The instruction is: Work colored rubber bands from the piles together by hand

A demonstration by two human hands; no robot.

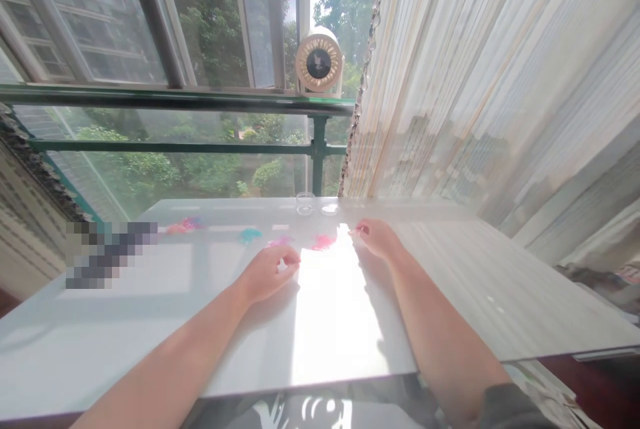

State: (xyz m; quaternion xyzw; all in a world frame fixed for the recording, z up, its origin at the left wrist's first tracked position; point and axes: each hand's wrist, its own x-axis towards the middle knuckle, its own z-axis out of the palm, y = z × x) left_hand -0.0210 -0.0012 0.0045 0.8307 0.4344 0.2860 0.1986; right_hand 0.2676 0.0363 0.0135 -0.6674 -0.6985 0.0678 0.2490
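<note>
Left hand: fingertips together. Right hand, one o'clock: grip washed out, cannot tell. I favour light, slow fingers near pink pieces, twelve o'clock.

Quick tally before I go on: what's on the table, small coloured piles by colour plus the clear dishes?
Mixed-colour pile: 1
Teal pile: 1
Purple-pink pile: 1
Bright pink pile: 1
Clear dishes: 2
Total: 6
Single pieces are too blurred to count, and the pixelated patch at the left can't be read.
</note>
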